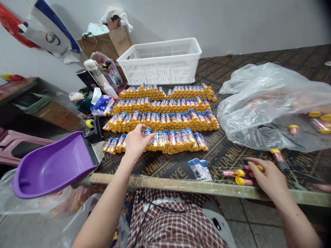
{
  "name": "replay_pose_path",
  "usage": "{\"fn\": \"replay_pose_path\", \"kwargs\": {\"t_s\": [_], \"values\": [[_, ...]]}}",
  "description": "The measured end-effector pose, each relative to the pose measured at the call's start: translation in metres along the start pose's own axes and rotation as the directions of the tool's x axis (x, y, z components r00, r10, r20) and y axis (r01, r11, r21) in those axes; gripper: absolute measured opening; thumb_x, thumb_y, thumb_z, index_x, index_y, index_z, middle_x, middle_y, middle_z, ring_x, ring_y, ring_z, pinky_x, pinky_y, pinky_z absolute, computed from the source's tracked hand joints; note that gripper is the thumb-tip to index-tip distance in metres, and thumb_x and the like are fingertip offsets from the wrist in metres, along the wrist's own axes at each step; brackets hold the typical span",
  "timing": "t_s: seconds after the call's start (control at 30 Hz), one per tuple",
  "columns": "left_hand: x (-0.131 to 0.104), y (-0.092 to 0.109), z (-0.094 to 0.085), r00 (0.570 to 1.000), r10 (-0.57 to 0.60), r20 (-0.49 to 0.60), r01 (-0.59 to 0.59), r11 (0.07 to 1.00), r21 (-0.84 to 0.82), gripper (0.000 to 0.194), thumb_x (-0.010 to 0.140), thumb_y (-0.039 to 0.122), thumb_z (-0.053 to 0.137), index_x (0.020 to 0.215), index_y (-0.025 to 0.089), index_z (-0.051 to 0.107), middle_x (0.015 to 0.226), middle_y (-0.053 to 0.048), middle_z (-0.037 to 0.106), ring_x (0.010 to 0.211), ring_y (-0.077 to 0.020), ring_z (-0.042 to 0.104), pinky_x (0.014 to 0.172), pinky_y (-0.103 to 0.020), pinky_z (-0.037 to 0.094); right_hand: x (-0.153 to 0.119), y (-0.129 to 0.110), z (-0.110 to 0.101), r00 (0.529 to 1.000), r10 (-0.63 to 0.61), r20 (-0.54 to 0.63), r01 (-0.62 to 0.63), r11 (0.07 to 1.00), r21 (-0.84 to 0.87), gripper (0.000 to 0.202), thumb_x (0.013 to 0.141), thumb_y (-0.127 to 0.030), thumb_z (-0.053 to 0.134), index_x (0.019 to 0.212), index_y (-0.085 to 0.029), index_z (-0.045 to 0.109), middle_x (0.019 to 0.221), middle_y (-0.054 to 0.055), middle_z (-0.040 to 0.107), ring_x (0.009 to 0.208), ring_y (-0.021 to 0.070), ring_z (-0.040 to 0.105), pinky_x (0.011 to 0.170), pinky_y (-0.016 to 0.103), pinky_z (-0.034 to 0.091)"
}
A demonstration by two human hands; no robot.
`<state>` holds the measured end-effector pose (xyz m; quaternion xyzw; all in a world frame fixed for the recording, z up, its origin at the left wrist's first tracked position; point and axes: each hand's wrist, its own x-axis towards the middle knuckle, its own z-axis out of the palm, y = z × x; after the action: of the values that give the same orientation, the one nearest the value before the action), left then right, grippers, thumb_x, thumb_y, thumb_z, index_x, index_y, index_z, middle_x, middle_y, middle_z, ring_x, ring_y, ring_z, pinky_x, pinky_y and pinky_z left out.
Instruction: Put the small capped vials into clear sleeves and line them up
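My left hand point(136, 142) reaches over the front row of small clear tubes point(178, 138), which have yellow caps and blue labels. Its thumb and forefinger are around one tube's blue top; the other fingers are curled out of sight. Low on the right, my right hand point(269, 177) is bent over a few loose tubes with pink contents, its fingertips closed at a yellow-capped one point(259, 168). Beside it lie another loose tube point(231, 173) and a yellow-capped tube point(244, 181). Small blue-and-clear packets point(200, 169) rest between my hands.
Behind the stacked rows stands a white plastic basket point(160, 69). A clear plastic bag point(258, 100) with more tubes spreads over the right side. A purple scoop point(54, 165) juts out at left, near a blue tissue pack point(102, 105). The table's wooden edge point(165, 182) runs before me.
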<state>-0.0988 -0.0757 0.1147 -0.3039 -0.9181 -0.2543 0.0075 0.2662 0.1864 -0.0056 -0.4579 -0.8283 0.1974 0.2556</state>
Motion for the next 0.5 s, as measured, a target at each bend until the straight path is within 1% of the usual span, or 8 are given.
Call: {"fn": "replay_pose_path", "kwargs": {"t_s": [0.1, 0.17, 0.23, 0.3, 0.37, 0.4, 0.47, 0.5], "values": [[-0.001, 0.005, 0.002, 0.999, 0.015, 0.038, -0.021, 0.985, 0.173, 0.045, 0.074, 0.051, 0.064, 0.103, 0.018, 0.062, 0.065, -0.003, 0.064, 0.067, -0.0227, 0.062, 0.061, -0.028, 0.039, -0.012, -0.029, 0.010, 0.996, -0.022, 0.091, 0.016, 0.998, 0.065, 0.037, 0.081, -0.050, 0.049, 0.087, -0.021, 0.070, 0.087, 0.010, 0.065, 0.075, 0.0240, 0.064, 0.068, 0.041, 0.052], [-0.007, 0.010, 0.001, 0.999, 0.019, -0.039, -0.010, 0.979, 0.203, 0.046, 0.074, 0.055, 0.062, 0.102, 0.018, 0.063, 0.065, -0.004, 0.064, 0.066, -0.0232, 0.062, 0.061, -0.028, 0.039, -0.017, -0.044, 0.014, 0.983, -0.053, 0.173, 0.026, 0.987, 0.155, 0.035, 0.084, -0.047, 0.048, 0.088, -0.020, 0.070, 0.090, 0.009, 0.062, 0.072, 0.0210, 0.064, 0.065, 0.037, 0.053], [-0.017, 0.016, 0.002, 0.987, 0.041, -0.158, -0.022, 0.992, 0.125, 0.042, 0.076, 0.055, 0.060, 0.095, 0.018, 0.065, 0.062, -0.002, 0.062, 0.062, -0.0207, 0.059, 0.060, -0.028, 0.039, -0.019, -0.050, 0.014, 0.973, -0.076, 0.216, 0.040, 0.985, 0.166, 0.032, 0.085, -0.045, 0.050, 0.091, -0.020, 0.070, 0.091, 0.007, 0.061, 0.075, 0.0198, 0.064, 0.067, 0.036, 0.053], [-0.033, 0.025, 0.010, 0.980, 0.069, -0.184, -0.079, 0.996, -0.047, 0.034, 0.080, 0.051, 0.058, 0.086, 0.019, 0.066, 0.060, 0.000, 0.060, 0.057, -0.0169, 0.057, 0.059, -0.026, 0.039, -0.019, -0.051, 0.011, 0.966, -0.098, 0.240, 0.064, 0.987, 0.145, 0.030, 0.082, -0.044, 0.055, 0.093, -0.021, 0.070, 0.091, 0.007, 0.060, 0.082, 0.0210, 0.063, 0.075, 0.037, 0.052], [-0.053, 0.038, 0.027, 0.989, 0.149, -0.020, -0.149, 0.958, -0.246, 0.026, 0.084, 0.042, 0.055, 0.081, 0.020, 0.067, 0.061, 0.000, 0.062, 0.057, -0.0150, 0.057, 0.059, -0.025, 0.041, -0.018, -0.050, 0.007, 0.957, -0.121, 0.264, 0.088, 0.987, 0.137, 0.030, 0.079, -0.044, 0.059, 0.096, -0.021, 0.071, 0.092, 0.007, 0.061, 0.088, 0.0228, 0.061, 0.082, 0.039, 0.049], [-0.063, 0.046, 0.039, 0.967, 0.225, 0.117, -0.177, 0.929, -0.326, 0.023, 0.086, 0.037, 0.053, 0.081, 0.020, 0.067, 0.067, -0.001, 0.065, 0.062, -0.0152, 0.060, 0.062, -0.024, 0.043, -0.017, -0.049, 0.006, 0.953, -0.131, 0.275, 0.096, 0.986, 0.136, 0.030, 0.079, -0.044, 0.059, 0.096, -0.022, 0.071, 0.092, 0.007, 0.062, 0.090, 0.0232, 0.060, 0.083, 0.040, 0.047], [-0.079, 0.059, 0.065, 0.859, 0.376, 0.348, -0.249, 0.900, -0.359, 0.018, 0.086, 0.027, 0.052, 0.092, 0.020, 0.068, 0.087, -0.005, 0.069, 0.081, -0.0179, 0.064, 0.075, -0.026, 0.045, -0.014, -0.049, 0.004, 0.946, -0.140, 0.291, 0.105, 0.985, 0.133, 0.029, 0.081, -0.044, 0.057, 0.093, -0.022, 0.071, 0.089, 0.007, 0.063, 0.088, 0.0233, 0.060, 0.082, 0.040, 0.046], [-0.085, 0.065, 0.077, 0.829, 0.380, 0.409, -0.263, 0.912, -0.313, 0.021, 0.087, 0.024, 0.050, 0.099, 0.019, 0.066, 0.093, -0.007, 0.068, 0.085, -0.0193, 0.064, 0.076, -0.027, 0.045, -0.013, -0.049, 0.003, 0.945, -0.143, 0.295, 0.108, 0.985, 0.132, 0.028, 0.082, -0.044, 0.056, 0.091, -0.022, 0.071, 0.088, 0.007, 0.063, 0.087, 0.0232, 0.059, 0.081, 0.040, 0.046]]}}
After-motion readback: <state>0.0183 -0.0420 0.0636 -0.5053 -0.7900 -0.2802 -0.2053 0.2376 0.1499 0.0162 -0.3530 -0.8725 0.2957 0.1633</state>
